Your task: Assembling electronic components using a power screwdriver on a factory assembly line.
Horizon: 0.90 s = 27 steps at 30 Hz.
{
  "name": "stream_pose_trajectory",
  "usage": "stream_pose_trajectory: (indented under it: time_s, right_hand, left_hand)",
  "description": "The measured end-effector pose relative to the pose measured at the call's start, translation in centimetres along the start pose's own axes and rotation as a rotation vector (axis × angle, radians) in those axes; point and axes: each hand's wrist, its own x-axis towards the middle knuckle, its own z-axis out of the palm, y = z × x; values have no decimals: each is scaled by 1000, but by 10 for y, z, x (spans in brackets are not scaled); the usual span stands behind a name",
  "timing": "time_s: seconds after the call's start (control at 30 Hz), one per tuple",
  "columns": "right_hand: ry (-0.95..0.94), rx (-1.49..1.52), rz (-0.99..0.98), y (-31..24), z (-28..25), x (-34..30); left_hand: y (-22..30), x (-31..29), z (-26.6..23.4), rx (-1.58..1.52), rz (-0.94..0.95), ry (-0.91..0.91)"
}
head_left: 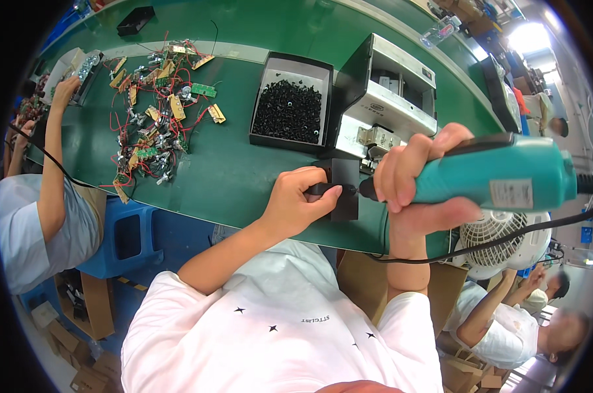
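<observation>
My right hand [419, 171] is wrapped round a teal electric screwdriver [499, 173], which lies nearly level with its dark tip pointing left. My left hand [295, 204] is closed in a pinch on a small black part [319, 188], whose exact kind I cannot make out. This part lies against a dark rectangular block [345, 208] near the table's front edge. The screwdriver's tip is close to the part at the block; whether they touch is too small to tell.
Behind the block stand a black-and-silver machine [408, 108] and a tray [300, 67] of small black pieces. Wired circuit boards [177, 108] lie heaped at left on the green table [228, 177]. A white fan [499, 239] and a cable are at right. Co-workers sit on both sides.
</observation>
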Motion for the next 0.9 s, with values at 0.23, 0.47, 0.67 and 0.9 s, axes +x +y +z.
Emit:
stream_pose_trajectory:
  time_s: [0.23, 0.47, 0.67, 0.9]
  right_hand:
    - [-106, 166, -71, -7, 2, -7]
    - [30, 157, -359, -59, -5, -38]
    - [108, 88, -305, -57, -20, -55]
    - [153, 117, -267, -51, -36, -64]
  left_hand:
    - [5, -6, 16, 527, 462, 289]
    - [46, -8, -27, 163, 120, 146]
    - [57, 4, -36, -119, 5, 4]
    - [61, 8, -31, -184, -32, -90]
